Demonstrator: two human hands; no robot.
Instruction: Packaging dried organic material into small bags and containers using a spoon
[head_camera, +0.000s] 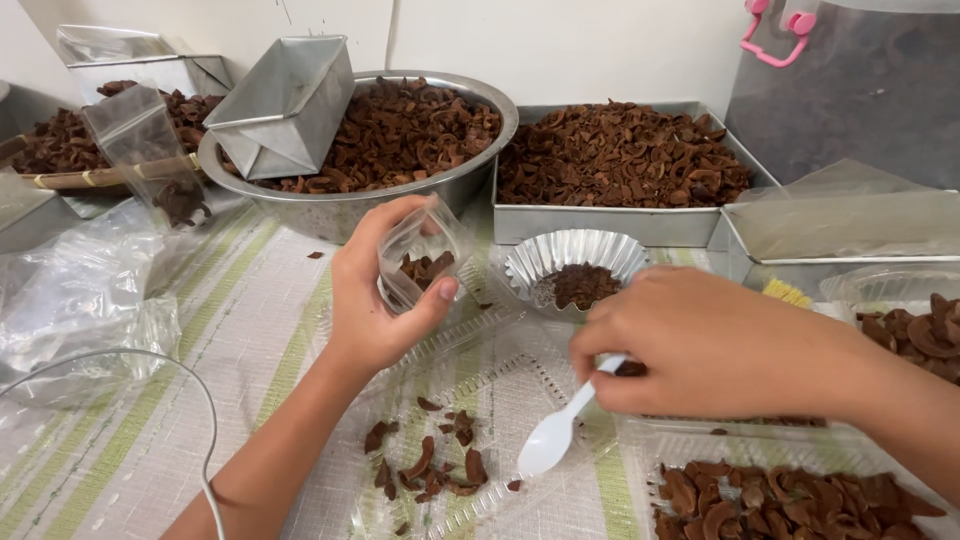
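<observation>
The left hand (375, 290) is clamped around a small clear bag (422, 258) (brown dried pieces inside), held above a clear plastic tray (500, 400). The right hand (700, 345) pinches a white plastic spoon (560, 428), bowl down, beside a fluted foil cup (572, 262).

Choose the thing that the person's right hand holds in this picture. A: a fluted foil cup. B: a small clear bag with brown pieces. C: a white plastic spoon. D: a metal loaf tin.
C: the right hand closes its grip on the handle of a white plastic spoon, whose bowl points down at the clear tray, while the left hand holds the small clear bag.
</observation>
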